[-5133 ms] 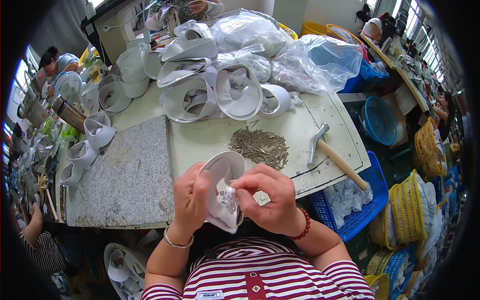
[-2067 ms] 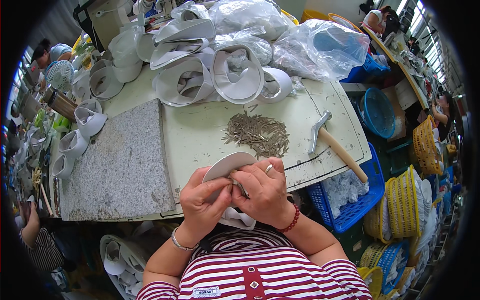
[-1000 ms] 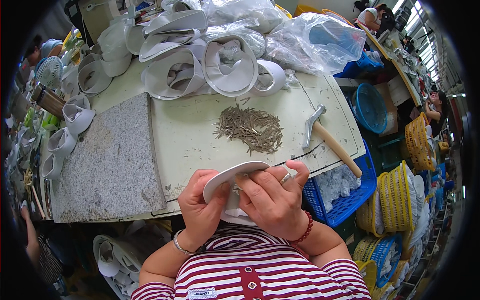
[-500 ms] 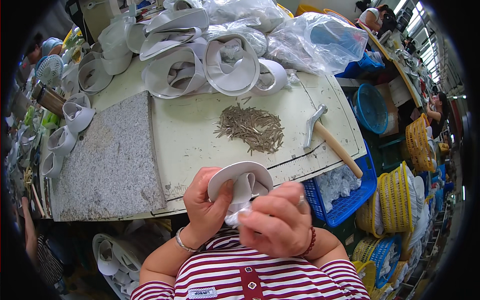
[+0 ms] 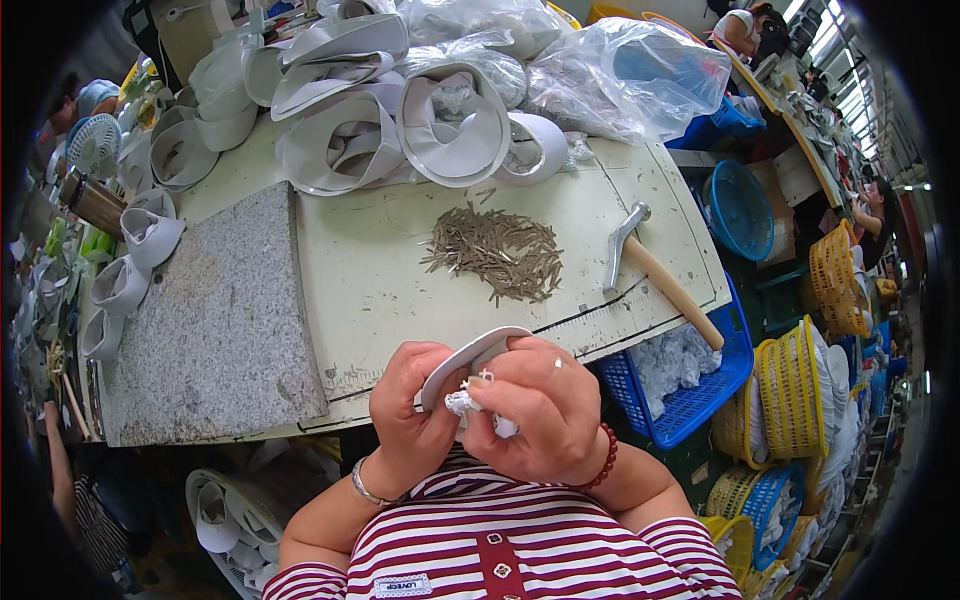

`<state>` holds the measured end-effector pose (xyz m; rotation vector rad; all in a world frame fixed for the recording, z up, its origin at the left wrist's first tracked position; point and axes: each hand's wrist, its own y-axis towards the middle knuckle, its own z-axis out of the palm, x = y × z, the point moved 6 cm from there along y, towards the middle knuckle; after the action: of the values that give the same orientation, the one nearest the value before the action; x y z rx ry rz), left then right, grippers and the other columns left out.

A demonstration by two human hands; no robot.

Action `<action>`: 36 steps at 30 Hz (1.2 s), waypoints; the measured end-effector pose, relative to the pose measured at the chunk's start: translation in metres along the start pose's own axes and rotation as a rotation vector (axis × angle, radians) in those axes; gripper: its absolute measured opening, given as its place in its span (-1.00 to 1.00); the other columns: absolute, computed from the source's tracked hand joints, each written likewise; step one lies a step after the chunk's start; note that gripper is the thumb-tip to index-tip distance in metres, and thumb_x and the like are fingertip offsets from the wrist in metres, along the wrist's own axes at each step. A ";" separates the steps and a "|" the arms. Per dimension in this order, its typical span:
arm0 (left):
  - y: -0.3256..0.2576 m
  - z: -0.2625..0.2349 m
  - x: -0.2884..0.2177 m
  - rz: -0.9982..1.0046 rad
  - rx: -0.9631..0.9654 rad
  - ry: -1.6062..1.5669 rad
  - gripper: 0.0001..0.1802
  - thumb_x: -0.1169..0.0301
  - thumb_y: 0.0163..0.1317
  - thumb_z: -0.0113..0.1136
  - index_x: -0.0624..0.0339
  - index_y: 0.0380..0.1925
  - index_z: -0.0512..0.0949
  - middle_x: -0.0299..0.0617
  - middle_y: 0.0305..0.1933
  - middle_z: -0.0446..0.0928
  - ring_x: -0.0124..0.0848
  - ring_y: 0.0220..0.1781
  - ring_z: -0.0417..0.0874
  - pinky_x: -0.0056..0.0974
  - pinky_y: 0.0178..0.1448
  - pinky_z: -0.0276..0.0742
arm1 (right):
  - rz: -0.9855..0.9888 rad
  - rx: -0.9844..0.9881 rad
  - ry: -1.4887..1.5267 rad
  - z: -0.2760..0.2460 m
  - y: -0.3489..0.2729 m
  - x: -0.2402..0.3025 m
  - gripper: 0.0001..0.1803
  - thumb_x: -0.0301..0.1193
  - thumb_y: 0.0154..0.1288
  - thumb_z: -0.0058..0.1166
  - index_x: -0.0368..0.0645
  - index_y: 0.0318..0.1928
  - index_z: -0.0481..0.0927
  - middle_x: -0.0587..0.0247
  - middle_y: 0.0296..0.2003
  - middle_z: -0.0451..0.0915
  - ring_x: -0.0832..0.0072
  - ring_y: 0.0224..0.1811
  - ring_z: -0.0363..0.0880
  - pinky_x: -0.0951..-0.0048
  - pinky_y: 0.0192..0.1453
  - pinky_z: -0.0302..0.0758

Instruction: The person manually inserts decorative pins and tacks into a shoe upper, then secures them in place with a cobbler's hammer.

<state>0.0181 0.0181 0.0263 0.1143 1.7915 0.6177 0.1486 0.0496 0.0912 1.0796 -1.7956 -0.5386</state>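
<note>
Both hands are close to my chest, below the table's front edge. My left hand (image 5: pixel 410 415) grips a white shoe upper (image 5: pixel 468 352) from the left side. My right hand (image 5: pixel 545 410) closes over it from the right, its fingers pinching crumpled white stuffing (image 5: pixel 463 402) at the upper's opening. A pile of thin brown nails (image 5: pixel 495 250) lies on the cream worktop (image 5: pixel 370 270) just beyond my hands. A hammer (image 5: pixel 650 270) with a wooden handle lies to the right of the pile.
A grey granite slab (image 5: pixel 210 320) covers the table's left part. Several white shoe uppers (image 5: pixel 400 130) and plastic bags (image 5: pixel 610 75) are heaped at the back. Blue (image 5: pixel 690 390) and yellow baskets (image 5: pixel 790 390) stand on the right. Other people work at the edges.
The upper has been turned in my hands several times, its opening facing up half a second ago and now edge-on. My right hand has moved over it onto the stuffing.
</note>
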 end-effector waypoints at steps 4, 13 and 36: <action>0.007 0.001 -0.011 0.044 0.048 -0.015 -0.70 0.61 0.05 0.28 0.30 -0.16 0.59 -0.08 -0.25 0.58 -0.28 -0.28 0.62 -0.33 -0.23 0.54 | -0.147 0.008 -0.143 0.002 -0.002 0.011 -0.74 -0.50 0.07 0.20 -0.19 -0.17 0.57 0.26 -0.38 0.57 0.37 -0.36 0.63 0.11 0.14 0.55; -0.005 0.011 0.026 -0.613 0.150 -0.591 -0.74 0.57 0.19 0.31 0.21 -0.12 0.52 -0.32 -0.12 0.56 -0.61 -0.10 0.55 -0.43 -0.04 0.52 | -0.281 0.020 -0.155 0.005 -0.014 0.019 -0.82 -0.49 0.19 0.15 -0.23 -0.18 0.55 0.23 -0.38 0.57 0.34 -0.32 0.68 0.01 0.27 0.50; -0.009 0.012 0.024 -0.747 0.018 -0.713 -0.77 0.53 0.30 0.15 0.34 -0.08 0.64 -0.28 -0.17 0.63 -0.60 -0.15 0.58 -0.47 -0.06 0.49 | 0.129 0.054 -0.199 0.000 -0.027 -0.028 -0.69 -0.51 -0.08 0.29 -0.18 -0.22 0.61 0.20 -0.45 0.55 0.30 -0.51 0.54 0.35 -0.44 0.48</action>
<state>0.0231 0.0238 -0.0007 -0.2860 1.0246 -0.0031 0.1652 0.0596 0.0577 0.9659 -2.0480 -0.5367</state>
